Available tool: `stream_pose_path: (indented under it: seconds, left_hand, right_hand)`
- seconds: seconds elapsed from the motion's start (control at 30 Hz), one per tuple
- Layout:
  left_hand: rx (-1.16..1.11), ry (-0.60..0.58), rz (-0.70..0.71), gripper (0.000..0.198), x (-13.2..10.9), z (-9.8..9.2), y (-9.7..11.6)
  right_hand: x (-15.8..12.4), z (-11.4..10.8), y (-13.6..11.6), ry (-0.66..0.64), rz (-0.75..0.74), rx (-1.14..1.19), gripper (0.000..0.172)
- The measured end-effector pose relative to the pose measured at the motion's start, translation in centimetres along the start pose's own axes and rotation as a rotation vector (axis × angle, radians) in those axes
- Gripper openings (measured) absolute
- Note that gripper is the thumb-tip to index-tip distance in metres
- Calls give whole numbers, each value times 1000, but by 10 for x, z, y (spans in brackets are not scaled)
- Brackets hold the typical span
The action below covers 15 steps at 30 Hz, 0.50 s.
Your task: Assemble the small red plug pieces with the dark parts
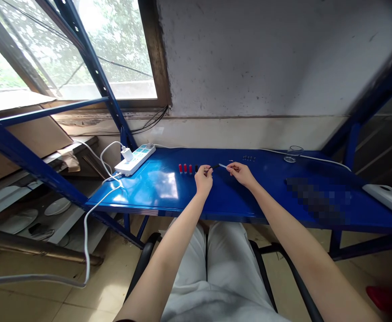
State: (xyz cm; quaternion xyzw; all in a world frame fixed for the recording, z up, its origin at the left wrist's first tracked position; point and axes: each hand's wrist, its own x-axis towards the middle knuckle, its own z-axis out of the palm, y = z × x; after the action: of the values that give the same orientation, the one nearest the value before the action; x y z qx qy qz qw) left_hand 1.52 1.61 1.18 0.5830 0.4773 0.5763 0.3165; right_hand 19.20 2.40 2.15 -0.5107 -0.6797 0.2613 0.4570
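Pale trousers [212, 268] are resting below a blue worktop [246, 197] as a person is bringing two small pieces together, fingertips to fingertips. The left hand [203, 180] is pinching a black piece [215, 166]; the right hand [242, 174] is gripping a silvery rod [222, 166], which is pointing leftward from its fingers to the black piece between the hands. Whether the two are joining or merely touching is remaining unclear. Both are appearing light and stiff, the rod possibly slippery, and seeming to call for a fingertip hold at their outer ends. Three red cylinders [185, 168] are standing in a row left of the left hand, while small parts [249, 158] are lying just beyond the right hand.
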Motion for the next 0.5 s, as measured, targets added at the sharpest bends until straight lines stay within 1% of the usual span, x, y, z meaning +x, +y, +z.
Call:
stream_pose_path:
  seconds: [0.13, 0.27, 0.37, 0.5]
  left_hand:
    - [-27, -2, -17, 12, 0, 0, 1]
    - [-45, -16, 0, 13, 0, -1, 2]
    - [-48, -19, 30, 14, 0, -1, 3]
    - [-46, -48, 105, 17, 1, -4, 7]
  right_hand:
    - [-2, -2, -4, 7, 14, -30, 45]
    - [-4, -7, -7, -8, -19, -49, 44]
    - [-5, -11, -9, -39, -39, -101, 42]
    - [-8, -18, -13, -71, -52, -165, 39]
